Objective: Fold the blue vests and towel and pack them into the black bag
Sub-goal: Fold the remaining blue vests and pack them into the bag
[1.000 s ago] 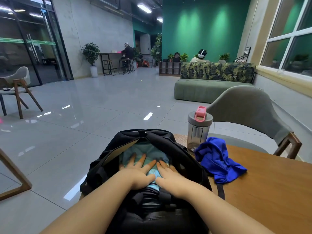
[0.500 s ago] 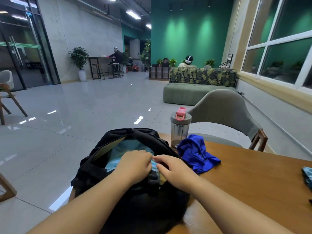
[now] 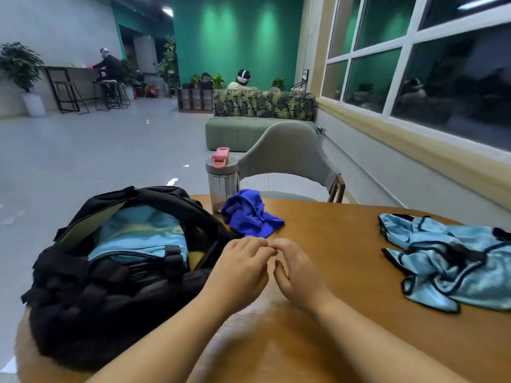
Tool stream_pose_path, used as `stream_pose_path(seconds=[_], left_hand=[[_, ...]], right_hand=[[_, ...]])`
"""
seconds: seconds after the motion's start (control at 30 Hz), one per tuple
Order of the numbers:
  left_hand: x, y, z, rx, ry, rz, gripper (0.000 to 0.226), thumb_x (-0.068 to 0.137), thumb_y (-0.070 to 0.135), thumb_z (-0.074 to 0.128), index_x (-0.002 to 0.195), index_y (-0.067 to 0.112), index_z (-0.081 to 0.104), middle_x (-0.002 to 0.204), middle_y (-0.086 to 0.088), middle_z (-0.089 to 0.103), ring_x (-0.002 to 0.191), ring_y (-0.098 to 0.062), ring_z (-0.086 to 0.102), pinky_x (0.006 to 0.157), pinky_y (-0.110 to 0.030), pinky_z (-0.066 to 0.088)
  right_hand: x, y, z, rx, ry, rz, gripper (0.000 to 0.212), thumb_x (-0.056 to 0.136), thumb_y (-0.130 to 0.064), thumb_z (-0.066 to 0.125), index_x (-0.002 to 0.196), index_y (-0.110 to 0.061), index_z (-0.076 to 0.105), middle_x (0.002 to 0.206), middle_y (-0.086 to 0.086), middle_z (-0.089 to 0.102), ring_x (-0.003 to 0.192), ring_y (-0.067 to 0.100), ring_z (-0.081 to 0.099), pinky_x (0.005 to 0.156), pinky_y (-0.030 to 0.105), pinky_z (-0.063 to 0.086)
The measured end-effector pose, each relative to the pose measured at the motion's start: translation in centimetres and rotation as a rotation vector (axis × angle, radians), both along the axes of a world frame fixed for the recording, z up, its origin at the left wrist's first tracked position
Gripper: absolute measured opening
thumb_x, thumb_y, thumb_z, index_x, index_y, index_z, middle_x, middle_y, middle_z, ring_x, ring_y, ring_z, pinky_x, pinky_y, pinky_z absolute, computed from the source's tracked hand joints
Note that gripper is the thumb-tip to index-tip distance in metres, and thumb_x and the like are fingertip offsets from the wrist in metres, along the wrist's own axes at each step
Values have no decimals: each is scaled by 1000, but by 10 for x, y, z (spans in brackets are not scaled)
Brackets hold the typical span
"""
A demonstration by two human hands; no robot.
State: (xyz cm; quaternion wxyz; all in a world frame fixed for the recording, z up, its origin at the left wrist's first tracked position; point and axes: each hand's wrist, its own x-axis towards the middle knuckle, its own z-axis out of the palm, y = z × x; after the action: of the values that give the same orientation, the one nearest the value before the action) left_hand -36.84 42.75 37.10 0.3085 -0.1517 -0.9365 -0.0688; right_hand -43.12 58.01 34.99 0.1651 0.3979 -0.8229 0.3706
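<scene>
**Inspector:** State of each grip?

**Assistant:** Left hand (image 3: 243,268) and right hand (image 3: 296,272) sit side by side above the table (image 3: 345,272), just right of the black bag (image 3: 110,286). On both, the fingers are loosely curled and the fingertips meet near the middle. Neither grip has hold of anything that I can see; the view is somewhat blurred there.

**Inspector:** Contact with the bag?

**Assistant:** The left hand is just beside the bag's right edge; I cannot tell whether it touches.

**Inspector:** Bag condition?

**Assistant:** It lies on the left end of the table with its top open. Folded light blue fabric (image 3: 138,236) fills the opening, with a black strap across its near edge.

**Inspector:** Items outside the bag?

**Assistant:** A crumpled dark blue cloth (image 3: 249,217) lies on the table just beyond the hands, near the bag's far right corner. Light blue vests (image 3: 448,258) with dark trim lie unfolded in a heap at the right end of the table, well apart from the bag.

**Inspector:** Surroundings?

**Assistant:** A clear bottle (image 3: 221,181) with a grey lid and pink cap stands just behind the dark blue cloth. A grey chair (image 3: 287,150) stands at the far side of the table. Beyond it is a green sofa (image 3: 235,131).
</scene>
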Motion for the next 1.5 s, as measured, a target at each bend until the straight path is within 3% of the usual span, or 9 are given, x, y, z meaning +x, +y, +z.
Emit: stream_pose_path(seconds=[0.27, 0.53, 0.8, 1.03, 1.13, 1.23, 1.3, 1.4, 1.5], left_hand=[[-4, 59, -50, 124, -225, -25, 46, 77, 30, 48, 122, 25, 54, 137, 0, 51, 127, -17, 42, 98, -30, 27], [-23, 113, -67, 175, -407, -128, 70, 82, 55, 19, 149, 36, 14, 157, 16, -9, 144, -3, -12, 116, -36, -3], [-33, 111, -68, 314, -508, -3, 67, 89, 56, 21, 151, 34, 7, 159, 14, -7, 145, -5, -5, 115, -31, 1], [-38, 113, -76, 258, -471, -18, 82, 73, 63, 9, 150, 34, 13, 158, 15, 1, 145, -4, 3, 114, -28, 5], [-36, 112, -78, 255, -483, -19, 81, 73, 64, 8, 150, 37, 10, 158, 18, 0, 145, -1, 2, 114, -28, 5], [-38, 112, -78, 254, -492, -16, 80, 73, 65, 8, 149, 39, 8, 157, 20, 0, 144, 1, 1, 114, -27, 4], [-39, 114, -77, 248, -500, -12, 81, 73, 65, 7, 149, 40, 8, 157, 21, 1, 144, 2, 0, 113, -25, 4], [-39, 115, -76, 247, -516, -7, 81, 73, 66, 9, 149, 40, 7, 157, 21, 1, 144, 1, 0, 113, -25, 3], [-40, 115, -75, 251, -529, -7, 81, 73, 66, 11, 149, 39, 8, 157, 20, 3, 144, 1, 0, 115, -29, 6]], right_hand=[[1, 88, -38, 21, 89, -244, 48, 84, -9, 53, 127, -23, 38, 135, 2, 47, 126, 10, 41, 104, 28, 36], [-16, 179, -47, 89, 38, -539, 48, 81, 5, 62, 126, -7, 48, 133, 14, 49, 126, 24, 43, 107, 40, 35], [-48, 228, -43, -46, -52, -1056, 48, 89, -12, 58, 135, -2, 43, 148, 15, 31, 138, 29, 26, 113, 43, 23], [-73, 243, -41, -404, -257, -1163, 62, 97, -21, 51, 152, -21, 21, 160, 10, -4, 142, 29, 25, 109, 39, 34], [-80, 250, -37, -458, -365, -1233, 73, 94, -26, 59, 153, -27, 16, 160, 14, 3, 139, 33, 29, 109, 42, 35], [-86, 260, -36, -428, -470, -1277, 90, 88, -26, 67, 154, -15, 7, 152, 21, 28, 137, 36, 32, 109, 44, 32], [-89, 268, -35, -397, -527, -1344, 81, 90, -21, 66, 151, -7, 15, 142, 22, 43, 127, 37, 45, 94, 42, 42], [-89, 273, -37, -356, -475, -1369, 25, 94, -18, 58, 114, -4, 54, 113, 17, 63, 97, 33, 60, 72, 35, 43], [-86, 275, -42, -356, -361, -1360, 8, 91, -13, 58, 93, -5, 56, 107, 16, 58, 93, 32, 55, 71, 36, 44]])
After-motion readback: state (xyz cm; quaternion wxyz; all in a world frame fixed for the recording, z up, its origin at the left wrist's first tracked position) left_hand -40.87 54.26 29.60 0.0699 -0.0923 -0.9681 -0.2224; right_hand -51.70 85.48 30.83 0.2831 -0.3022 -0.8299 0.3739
